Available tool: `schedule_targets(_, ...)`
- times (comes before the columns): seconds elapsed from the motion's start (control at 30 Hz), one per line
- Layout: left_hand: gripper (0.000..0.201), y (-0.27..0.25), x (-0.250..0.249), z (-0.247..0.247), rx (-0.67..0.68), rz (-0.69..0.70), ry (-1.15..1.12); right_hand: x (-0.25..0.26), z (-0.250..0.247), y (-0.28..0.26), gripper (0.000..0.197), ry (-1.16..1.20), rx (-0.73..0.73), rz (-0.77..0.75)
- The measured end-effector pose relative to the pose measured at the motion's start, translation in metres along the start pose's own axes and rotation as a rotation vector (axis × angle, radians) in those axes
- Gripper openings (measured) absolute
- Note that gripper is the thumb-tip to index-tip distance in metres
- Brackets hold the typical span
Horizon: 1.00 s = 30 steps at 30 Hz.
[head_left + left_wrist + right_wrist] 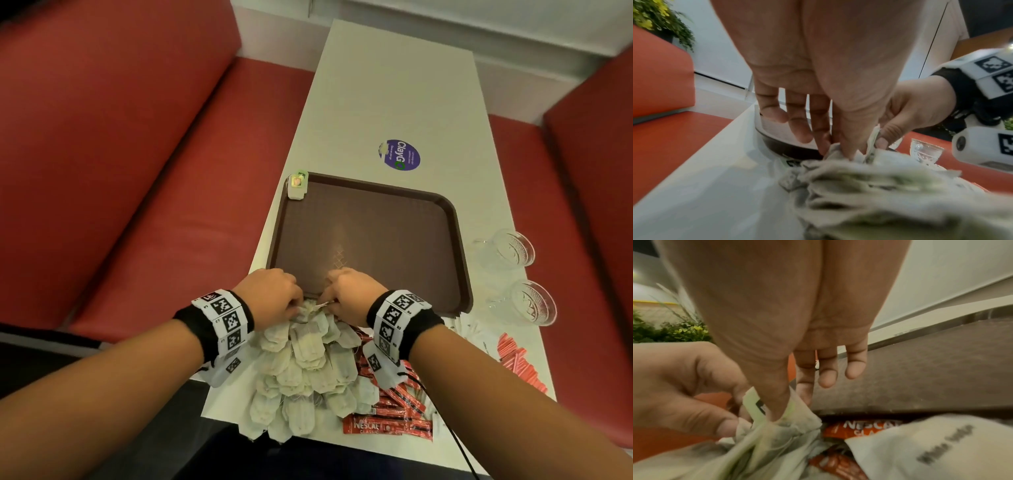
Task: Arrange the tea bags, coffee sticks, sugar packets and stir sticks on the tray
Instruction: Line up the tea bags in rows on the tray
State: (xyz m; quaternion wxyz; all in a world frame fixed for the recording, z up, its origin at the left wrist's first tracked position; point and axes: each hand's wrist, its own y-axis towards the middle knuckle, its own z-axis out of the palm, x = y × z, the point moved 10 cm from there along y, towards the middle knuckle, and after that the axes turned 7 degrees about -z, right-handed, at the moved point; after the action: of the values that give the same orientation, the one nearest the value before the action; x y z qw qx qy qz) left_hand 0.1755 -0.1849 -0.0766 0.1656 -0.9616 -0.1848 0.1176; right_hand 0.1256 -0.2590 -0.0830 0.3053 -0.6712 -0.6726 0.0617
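Observation:
A brown tray [370,219] lies on the white table, bare except for one tea bag with a green tag [297,185] on its far left corner. A pile of tea bags [308,370] sits in front of the tray's near rim. Both hands meet at the top of this pile. My left hand [298,308] pinches a tea bag [835,150] between thumb and forefinger. My right hand [327,303] pinches the same bundle by its green paper tag [754,404]. Red Nescafe coffee sticks [394,411] lie partly under the pile and my right wrist.
Two cut-glass cups [513,250] [531,305] stand right of the tray. Thin red packets [517,359] and pale wrapped sticks [474,330] lie near the table's right edge. A round purple sticker [399,155] is beyond the tray. Red bench seats flank the table.

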Motion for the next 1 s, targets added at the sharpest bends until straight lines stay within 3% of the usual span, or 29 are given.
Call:
schedule_targets(0.17, 0.013, -0.002, 0.023, -0.03, -0.102, -0.075, -0.316, -0.01, -0.021, -0.005, 0.015, 0.138, -0.142, 0.058)
schedule_targets(0.3, 0.018, -0.003, 0.047, -0.048, -0.21, -0.126, -0.574, -0.014, -0.034, -0.009, 0.038, 0.222, -0.236, 0.101)
schedule_targets(0.43, 0.024, -0.003, 0.053, -0.057, -0.259, -0.097, -0.623, -0.019, -0.038, -0.011, 0.014, 0.359, -0.316, 0.13)
schedule_targets(0.6, 0.02, -0.006, 0.066, -0.06, -0.316, -0.187, -0.802, -0.026, -0.045, -0.01, 0.006, 0.546, -0.402, 0.12)
schedule_targets(0.83, 0.019, 0.001, 0.06, -0.069, -0.323, -0.153, -0.992, -0.026, -0.062, -0.002, 0.024, 0.712, -0.518, 0.094)
schedule_targets(0.93, 0.013, 0.007, 0.057, -0.068, -0.304, -0.177, -0.956, -0.024, -0.078, 0.0, 0.007, 0.736, -0.591, 0.045)
schedule_targets(1.0, 0.011, 0.012, 0.056, -0.065, -0.278, -0.175, -0.961, -0.024, -0.086, 0.0, 0.01, 0.755, -0.63, 0.023)
